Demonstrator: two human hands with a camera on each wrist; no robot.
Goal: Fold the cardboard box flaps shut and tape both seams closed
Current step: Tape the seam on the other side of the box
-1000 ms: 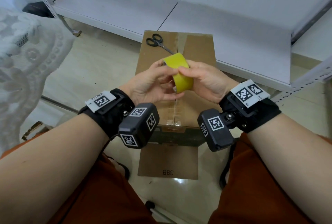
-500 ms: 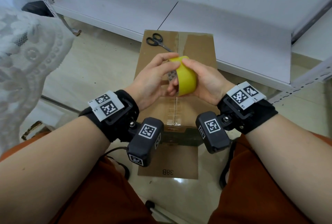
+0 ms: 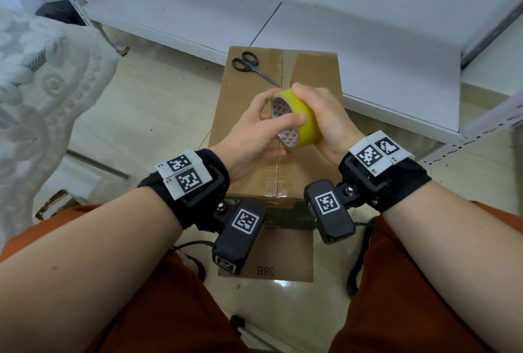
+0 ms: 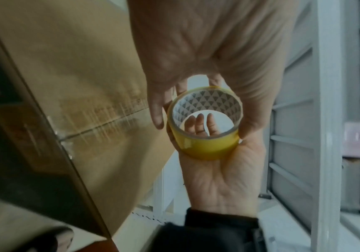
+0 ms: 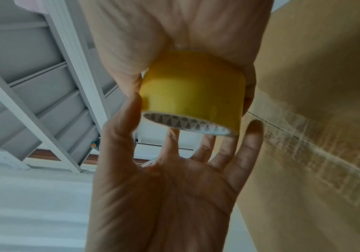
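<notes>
A brown cardboard box (image 3: 246, 103) stands on the floor with its top flaps shut. Clear tape (image 3: 278, 171) runs along the middle seam. Both hands hold a yellow tape roll (image 3: 307, 123) just above the box top. My right hand (image 3: 328, 117) wraps round the roll's outer band from the right, and the roll (image 4: 207, 148) lies against that palm (image 4: 222, 179). My left hand (image 3: 252, 137) grips the open rim, thumb across the patterned core. In the right wrist view the left fingers (image 5: 170, 139) reach under the roll (image 5: 194, 88). No loose tape end shows.
Black-handled scissors (image 3: 249, 65) lie on the box's far left corner. White shelf boards (image 3: 198, 7) run behind the box, and a metal rack upright (image 3: 481, 126) stands at the right. Lace cloth (image 3: 42, 83) hangs at the left. A cardboard sheet marked 38B (image 3: 283, 256) lies by my knees.
The roll has been turned in my hands, so its open core now faces left. My left thumb has moved across that face. The box and scissors have not moved.
</notes>
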